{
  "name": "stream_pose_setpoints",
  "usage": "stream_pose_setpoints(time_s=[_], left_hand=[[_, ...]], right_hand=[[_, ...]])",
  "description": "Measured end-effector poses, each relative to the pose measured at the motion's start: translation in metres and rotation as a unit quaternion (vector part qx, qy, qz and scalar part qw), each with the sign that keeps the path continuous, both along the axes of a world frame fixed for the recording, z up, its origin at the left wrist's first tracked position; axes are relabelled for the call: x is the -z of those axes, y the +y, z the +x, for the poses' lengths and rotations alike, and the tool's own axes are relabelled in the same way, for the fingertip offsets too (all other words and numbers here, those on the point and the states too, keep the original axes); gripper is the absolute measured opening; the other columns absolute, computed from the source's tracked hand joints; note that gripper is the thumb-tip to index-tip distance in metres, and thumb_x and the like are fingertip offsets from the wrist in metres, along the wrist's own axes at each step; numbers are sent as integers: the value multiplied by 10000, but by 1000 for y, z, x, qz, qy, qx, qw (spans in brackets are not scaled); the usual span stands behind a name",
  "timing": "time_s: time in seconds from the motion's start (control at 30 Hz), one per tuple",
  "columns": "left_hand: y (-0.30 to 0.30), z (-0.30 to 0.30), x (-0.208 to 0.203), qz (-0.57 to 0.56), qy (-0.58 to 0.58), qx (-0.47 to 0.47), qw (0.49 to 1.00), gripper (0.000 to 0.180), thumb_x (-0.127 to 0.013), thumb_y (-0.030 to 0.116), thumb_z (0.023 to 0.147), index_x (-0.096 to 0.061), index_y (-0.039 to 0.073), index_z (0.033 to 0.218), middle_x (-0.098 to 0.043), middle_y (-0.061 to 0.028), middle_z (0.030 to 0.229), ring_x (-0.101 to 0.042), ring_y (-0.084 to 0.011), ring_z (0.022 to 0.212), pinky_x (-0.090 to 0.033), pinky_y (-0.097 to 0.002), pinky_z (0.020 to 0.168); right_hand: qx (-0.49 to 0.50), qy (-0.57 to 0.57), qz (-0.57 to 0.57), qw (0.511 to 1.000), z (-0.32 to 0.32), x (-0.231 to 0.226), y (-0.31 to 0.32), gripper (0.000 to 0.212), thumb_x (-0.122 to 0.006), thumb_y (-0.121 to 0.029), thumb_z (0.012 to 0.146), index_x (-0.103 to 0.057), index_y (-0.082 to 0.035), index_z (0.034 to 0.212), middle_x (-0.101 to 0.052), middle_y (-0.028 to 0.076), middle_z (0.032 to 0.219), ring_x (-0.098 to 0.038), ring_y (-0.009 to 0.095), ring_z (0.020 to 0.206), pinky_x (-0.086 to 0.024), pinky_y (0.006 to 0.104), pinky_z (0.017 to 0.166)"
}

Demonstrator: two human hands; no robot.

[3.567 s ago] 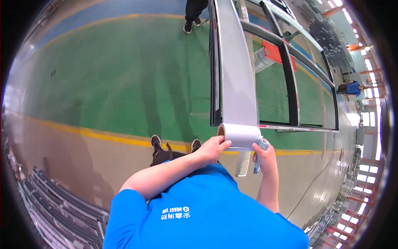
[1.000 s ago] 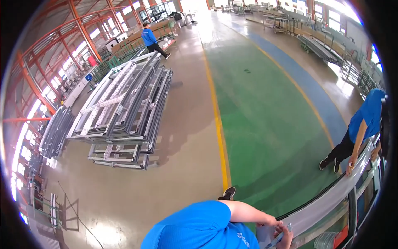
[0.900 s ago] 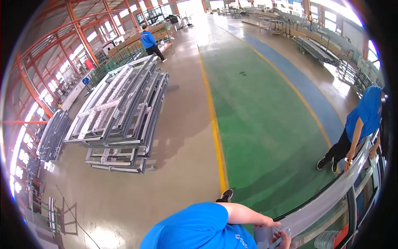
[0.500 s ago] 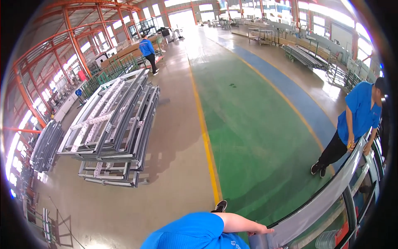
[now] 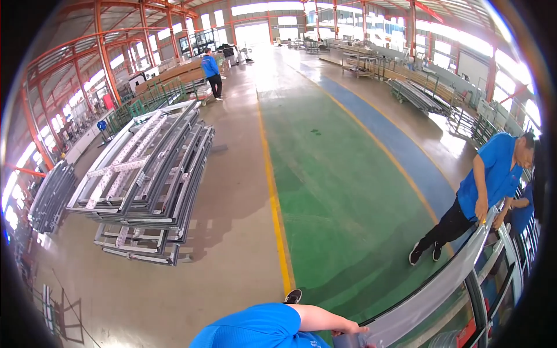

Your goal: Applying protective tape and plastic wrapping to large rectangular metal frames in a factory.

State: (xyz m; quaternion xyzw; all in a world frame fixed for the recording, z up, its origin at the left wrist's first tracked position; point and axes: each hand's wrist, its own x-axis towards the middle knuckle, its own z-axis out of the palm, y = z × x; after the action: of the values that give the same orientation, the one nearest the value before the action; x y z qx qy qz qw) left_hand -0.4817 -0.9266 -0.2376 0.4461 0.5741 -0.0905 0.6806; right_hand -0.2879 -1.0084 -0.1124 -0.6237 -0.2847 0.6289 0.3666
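Note:
My left arm reaches right from a blue sleeve at the bottom edge, and my left hand (image 5: 350, 328) is closed on the near end of a grey film (image 5: 413, 310). The film looks like a smooth plastic strip; it runs along the top of a long dark-edged frame (image 5: 477, 298) toward the far right. Below my hand a greyish bulk of the same film is partly cut off. My right hand does not show. At the far end a co-worker (image 5: 490, 174) in a blue shirt bends over the frame, both hands on it, with something small and yellow near the fingers.
A stack of metal frames (image 5: 145, 174) stands on the floor at left, with more profiles (image 5: 52, 197) beyond it. Another person (image 5: 211, 72) walks in the background. A green lane (image 5: 325, 191) with yellow lines crosses the middle. Metal bars (image 5: 419, 95) lie on a rack at far right.
My view has turned a little to the right, so the scene sits further left. My left hand stays at the film's near end. The co-worker's head leans lower over the frame.

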Motion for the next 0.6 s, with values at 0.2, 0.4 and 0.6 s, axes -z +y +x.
stream_pose_setpoints(time_s=[0.2, 0.4, 0.6], left_hand=[[5, 7, 17, -2, -42, 2, 999, 986, -301, 881, 809, -605, 55, 1254, -643, -165, 1128, -657, -351, 947, -509, -556, 733], [5, 10, 16, -3, -15, 4, 1000, 997, -301, 876, 815, -637, 18, 1195, -656, -166, 1085, -666, -343, 904, -519, -528, 707], [4, 7, 28, 42, -2, 10, 999, 1085, -282, 920, 771, -591, -61, 1116, -610, -162, 760, -568, -275, 514, -415, -412, 459]], right_hand=[[-83, 14, -11, 996, -41, -12, 27, 129, -627, -184, 887, -615, -75, 955, -580, 43, 758, -577, 166, 649, -492, 308, 568], [-85, -11, -17, 996, -38, -6, 30, 135, -630, -210, 887, -633, -89, 946, -587, 29, 772, -578, 132, 684, -475, 288, 567], [-100, -36, 32, 994, -19, -7, 21, 285, -634, -231, 878, -653, -12, 1059, -663, 85, 875, -604, 198, 770, -497, 369, 679]])
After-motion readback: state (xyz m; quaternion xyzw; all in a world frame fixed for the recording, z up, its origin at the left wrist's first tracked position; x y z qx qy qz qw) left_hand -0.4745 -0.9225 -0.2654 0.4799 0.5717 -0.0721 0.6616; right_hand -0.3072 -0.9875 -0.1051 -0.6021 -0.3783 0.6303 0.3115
